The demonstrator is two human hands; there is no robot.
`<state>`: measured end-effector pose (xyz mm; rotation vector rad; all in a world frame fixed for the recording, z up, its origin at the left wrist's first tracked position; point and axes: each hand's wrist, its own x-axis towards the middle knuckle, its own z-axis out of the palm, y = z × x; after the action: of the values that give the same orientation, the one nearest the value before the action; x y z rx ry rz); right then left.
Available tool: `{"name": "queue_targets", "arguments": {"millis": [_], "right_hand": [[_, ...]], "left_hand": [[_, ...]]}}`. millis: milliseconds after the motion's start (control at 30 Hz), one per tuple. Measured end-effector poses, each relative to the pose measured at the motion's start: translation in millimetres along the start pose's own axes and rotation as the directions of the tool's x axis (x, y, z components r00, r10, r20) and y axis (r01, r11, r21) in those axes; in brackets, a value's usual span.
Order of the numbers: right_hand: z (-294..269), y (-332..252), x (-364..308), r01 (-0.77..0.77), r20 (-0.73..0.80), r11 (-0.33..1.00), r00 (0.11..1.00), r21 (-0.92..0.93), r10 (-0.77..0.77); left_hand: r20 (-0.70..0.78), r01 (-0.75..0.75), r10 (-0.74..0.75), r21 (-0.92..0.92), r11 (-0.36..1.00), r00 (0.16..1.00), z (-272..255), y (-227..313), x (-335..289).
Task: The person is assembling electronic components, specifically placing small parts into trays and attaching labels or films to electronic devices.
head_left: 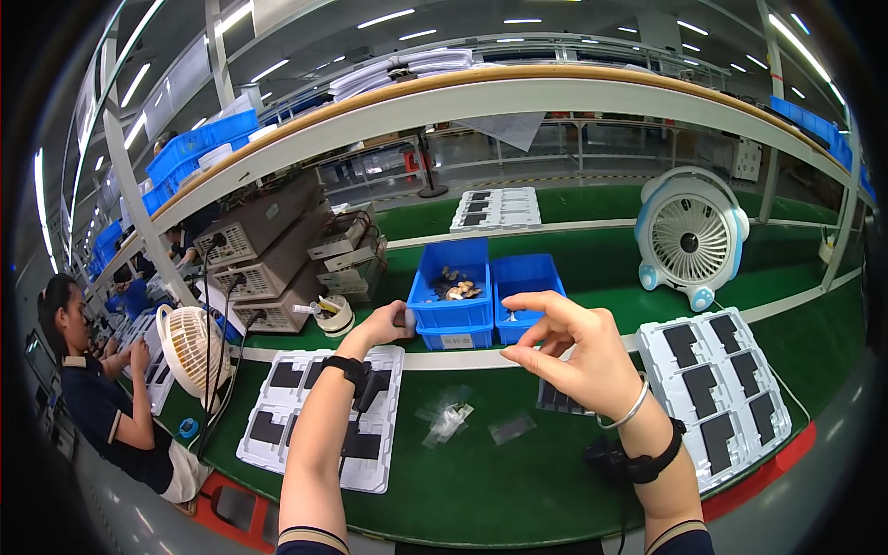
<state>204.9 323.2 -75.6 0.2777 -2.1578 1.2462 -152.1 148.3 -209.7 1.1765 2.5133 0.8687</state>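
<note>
My left hand (377, 327) reaches to the left side of a blue bin (455, 319), its fingers curled around something pale that is mostly hidden. Small tan and dark parts (460, 289) lie inside that bin. A second blue bin (529, 268) stands against its right side. In front of this one, my right hand (578, 351) hovers with thumb and forefinger curved apart, and nothing shows between them. Crumpled clear plastic bags (449, 420) and a flat clear piece (511, 427) lie on the green mat between my forearms. A dark flat piece (557, 400) is partly hidden beneath my right hand.
White trays with black flat pieces flank me, the left tray (392, 370) partly under my forearm, the right tray (653, 346) beyond my wrist. A blue-white fan (689, 239), a smaller fan (192, 347), a pen cup (335, 319) and stacked instruments (268, 250) stand around. A co-worker (102, 388) sits left.
</note>
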Motion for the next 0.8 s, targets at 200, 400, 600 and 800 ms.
{"name": "queue_targets", "arguments": {"millis": [200,400,600,800], "right_hand": [[0.6,3.3,0.8,-0.047,0.066,0.999,0.997,-0.015,0.048],[0.8,0.4,0.5,-0.029,0.071,0.999,0.997,-0.016,0.03],[2.1,-1.2,1.5,-0.004,0.086,0.999,0.996,-0.034,0.007],[0.1,-4.4,-1.0,-0.021,0.079,0.999,0.997,-0.045,0.025]], "left_hand": [[0.113,-0.003,0.005,-0.024,1.0,0.994,12.2,23.9,4.5],[0.064,-0.068,0.077,-0.127,0.99,0.995,7.4,16.6,-5.3],[-0.014,0.05,-0.049,0.041,0.998,0.999,-61.0,0.3,-35.3],[-0.024,0.141,-0.143,0.385,0.912,0.989,-112.1,-34.2,-106.4]]}}
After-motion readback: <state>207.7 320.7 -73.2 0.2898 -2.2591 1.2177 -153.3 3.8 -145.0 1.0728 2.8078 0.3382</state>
